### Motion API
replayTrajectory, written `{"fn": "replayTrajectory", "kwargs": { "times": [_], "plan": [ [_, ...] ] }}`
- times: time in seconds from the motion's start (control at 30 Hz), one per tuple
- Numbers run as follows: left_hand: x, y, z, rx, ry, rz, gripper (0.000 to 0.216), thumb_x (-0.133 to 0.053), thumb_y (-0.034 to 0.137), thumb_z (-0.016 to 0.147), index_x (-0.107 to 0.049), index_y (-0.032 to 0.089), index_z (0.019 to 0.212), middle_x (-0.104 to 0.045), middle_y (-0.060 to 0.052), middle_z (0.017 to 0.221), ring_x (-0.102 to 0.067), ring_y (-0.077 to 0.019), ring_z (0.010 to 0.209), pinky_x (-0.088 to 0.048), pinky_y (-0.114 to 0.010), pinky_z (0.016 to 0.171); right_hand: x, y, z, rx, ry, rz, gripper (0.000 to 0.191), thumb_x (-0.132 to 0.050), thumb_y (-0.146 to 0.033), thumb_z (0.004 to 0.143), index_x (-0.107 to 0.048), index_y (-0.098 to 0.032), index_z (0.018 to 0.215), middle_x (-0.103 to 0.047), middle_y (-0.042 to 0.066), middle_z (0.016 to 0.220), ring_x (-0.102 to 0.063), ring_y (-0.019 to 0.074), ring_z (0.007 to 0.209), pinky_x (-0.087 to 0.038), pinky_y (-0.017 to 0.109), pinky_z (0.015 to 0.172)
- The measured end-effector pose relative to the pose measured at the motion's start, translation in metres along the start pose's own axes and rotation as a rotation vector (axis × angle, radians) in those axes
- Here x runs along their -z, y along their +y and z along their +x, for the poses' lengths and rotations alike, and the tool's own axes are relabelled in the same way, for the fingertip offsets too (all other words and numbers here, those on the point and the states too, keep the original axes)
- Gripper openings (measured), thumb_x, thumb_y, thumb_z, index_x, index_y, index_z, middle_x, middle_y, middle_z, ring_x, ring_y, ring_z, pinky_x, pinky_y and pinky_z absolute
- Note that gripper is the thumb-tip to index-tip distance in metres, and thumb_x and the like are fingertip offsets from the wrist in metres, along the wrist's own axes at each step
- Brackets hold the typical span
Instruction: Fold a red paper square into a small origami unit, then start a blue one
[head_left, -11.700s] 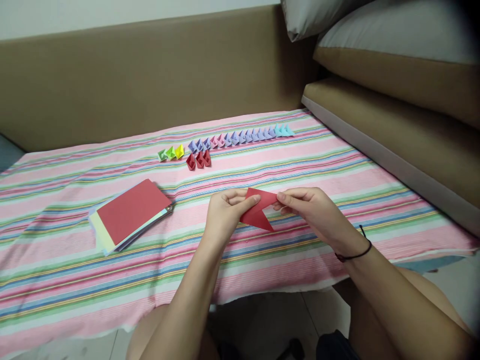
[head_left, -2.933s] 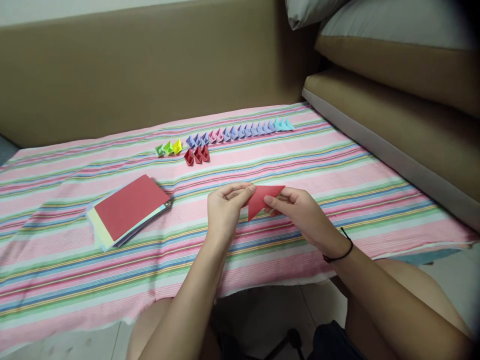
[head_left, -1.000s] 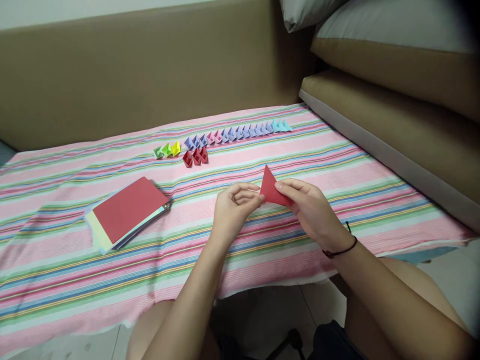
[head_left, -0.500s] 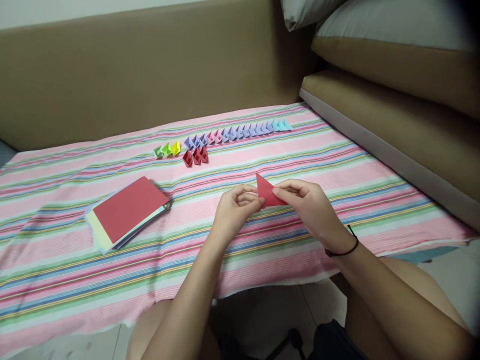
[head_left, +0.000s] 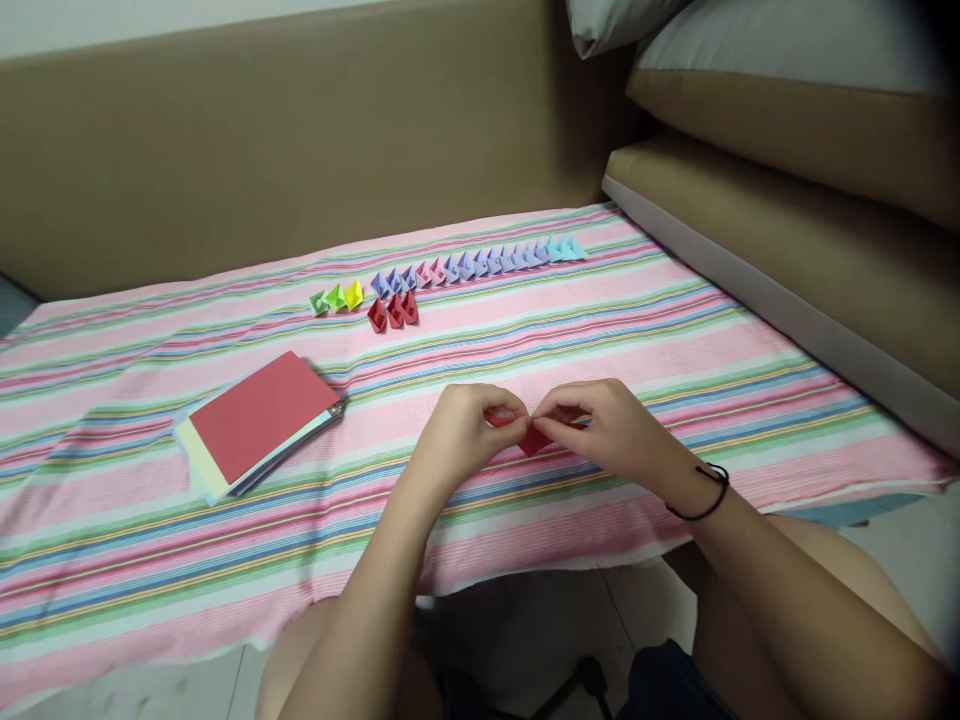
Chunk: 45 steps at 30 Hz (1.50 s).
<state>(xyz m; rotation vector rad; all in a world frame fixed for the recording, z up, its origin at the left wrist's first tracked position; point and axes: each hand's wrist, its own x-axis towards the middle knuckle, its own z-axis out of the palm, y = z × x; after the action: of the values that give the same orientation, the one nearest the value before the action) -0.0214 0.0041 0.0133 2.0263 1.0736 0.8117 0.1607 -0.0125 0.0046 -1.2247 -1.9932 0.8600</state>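
A small piece of folded red paper (head_left: 532, 442) is pinched between my two hands, just above the striped cloth. My left hand (head_left: 474, 420) grips its left side with thumb and fingers closed, and my right hand (head_left: 598, 418) does the same on the right. Both thumbs almost meet at the paper's middle. Much of the paper is hidden behind the fingers. A black band (head_left: 705, 492) circles my right wrist.
Folded paper boats (head_left: 465, 265) in purple, pink and light blue stand in a row at the back. Red boats (head_left: 396, 312) and green and yellow ones (head_left: 337, 298) sit nearby. Left lies a paper stack (head_left: 262, 415), red on top. Cushions (head_left: 780, 230) bound the right side.
My hands have come closer together and lowered slightly. The red paper has turned: its tall point no longer sticks up, and a corner now points down toward me.
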Motion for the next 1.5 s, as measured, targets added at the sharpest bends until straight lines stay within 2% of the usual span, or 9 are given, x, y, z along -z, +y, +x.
{"fn": "replayTrajectory", "kwargs": {
  "times": [0.27, 0.5, 0.57, 0.67, 0.77, 0.87, 1.03, 1.33, 1.5],
  "plan": [
    [0.024, -0.002, -0.005, 0.109, -0.050, -0.015, 0.017, -0.058, 0.019, 0.069, -0.075, 0.019, 0.069, -0.067, -0.001, 0.059, -0.059, -0.0157, 0.055, -0.041, -0.023, 0.051, 0.006, -0.004, 0.000, 0.001, -0.012, 0.080, 0.015, -0.058, -0.019, 0.076, -0.071, -0.021, 0.071, -0.070, 0.001, 0.070, -0.063, 0.0179, 0.064, -0.045, 0.028, 0.057],
    [0.033, -0.007, -0.003, 0.148, 0.044, -0.010, 0.013, -0.062, 0.023, 0.070, -0.074, 0.018, 0.068, -0.067, -0.002, 0.058, -0.059, -0.0152, 0.055, -0.043, -0.022, 0.052, 0.005, 0.000, 0.002, -0.111, 0.028, 0.216, 0.013, -0.060, -0.024, 0.077, -0.070, -0.019, 0.069, -0.069, 0.002, 0.070, -0.061, 0.0174, 0.064, -0.044, 0.027, 0.056],
    [0.034, -0.009, -0.002, 0.159, 0.121, 0.022, 0.012, -0.063, 0.023, 0.070, -0.073, 0.017, 0.067, -0.069, -0.003, 0.063, -0.062, -0.0156, 0.060, -0.045, -0.022, 0.056, 0.006, 0.003, 0.003, -0.141, 0.046, 0.264, 0.013, -0.061, -0.025, 0.077, -0.071, -0.019, 0.069, -0.069, 0.002, 0.071, -0.061, 0.0174, 0.065, -0.044, 0.027, 0.058],
    [0.027, -0.010, 0.001, 0.192, 0.336, -0.038, 0.012, -0.065, 0.025, 0.071, -0.072, 0.015, 0.070, -0.071, -0.005, 0.071, -0.065, -0.0170, 0.069, -0.048, -0.023, 0.066, 0.004, 0.006, 0.005, -0.172, 0.132, 0.391, 0.012, -0.064, -0.026, 0.075, -0.070, -0.018, 0.068, -0.069, 0.002, 0.073, -0.061, 0.0172, 0.071, -0.045, 0.027, 0.064],
    [0.008, -0.006, 0.005, 0.272, 0.456, -0.359, 0.022, -0.065, 0.033, 0.073, -0.071, 0.013, 0.077, -0.071, -0.006, 0.074, -0.065, -0.0169, 0.072, -0.050, -0.025, 0.069, -0.004, 0.006, 0.007, -0.240, 0.245, 0.560, 0.011, -0.065, -0.028, 0.074, -0.070, -0.018, 0.070, -0.069, 0.002, 0.075, -0.060, 0.0159, 0.074, -0.046, 0.027, 0.069],
    [-0.018, -0.002, 0.007, 0.352, 0.278, -0.675, 0.029, -0.074, 0.031, 0.062, -0.069, 0.011, 0.083, -0.072, -0.007, 0.078, -0.066, -0.0179, 0.072, -0.051, -0.027, 0.069, -0.017, 0.004, 0.009, -0.263, 0.312, 0.640, 0.011, -0.065, -0.027, 0.075, -0.070, -0.018, 0.073, -0.069, 0.002, 0.078, -0.060, 0.0155, 0.079, -0.045, 0.026, 0.074],
    [-0.039, -0.003, 0.008, 0.421, 0.389, -0.731, 0.019, -0.072, 0.023, 0.063, -0.068, 0.011, 0.077, -0.071, -0.006, 0.073, -0.065, -0.0143, 0.065, -0.050, -0.023, 0.063, -0.030, 0.007, 0.009, -0.351, 0.424, 0.659, 0.014, -0.068, -0.031, 0.072, -0.070, -0.017, 0.072, -0.066, 0.001, 0.073, -0.056, 0.0135, 0.070, -0.043, 0.026, 0.066],
    [-0.035, -0.004, 0.014, 0.492, 0.407, -0.734, 0.014, -0.071, 0.015, 0.058, -0.068, 0.011, 0.072, -0.070, -0.005, 0.064, -0.065, -0.0149, 0.060, -0.050, -0.023, 0.059, -0.019, 0.012, 0.015, -0.353, 0.419, 0.720, 0.014, -0.071, -0.030, 0.070, -0.070, -0.017, 0.072, -0.067, 0.002, 0.075, -0.056, 0.0136, 0.074, -0.043, 0.026, 0.072],
    [-0.023, -0.008, 0.010, 0.491, 0.433, -0.679, 0.014, -0.070, 0.016, 0.061, -0.066, 0.010, 0.073, -0.070, -0.008, 0.067, -0.067, -0.0178, 0.066, -0.054, -0.026, 0.065, 0.003, 0.023, 0.014, -0.343, 0.579, 0.736, 0.014, -0.070, -0.032, 0.071, -0.069, -0.018, 0.075, -0.066, 0.001, 0.079, -0.055, 0.0135, 0.076, -0.042, 0.025, 0.071]
  ]
}}
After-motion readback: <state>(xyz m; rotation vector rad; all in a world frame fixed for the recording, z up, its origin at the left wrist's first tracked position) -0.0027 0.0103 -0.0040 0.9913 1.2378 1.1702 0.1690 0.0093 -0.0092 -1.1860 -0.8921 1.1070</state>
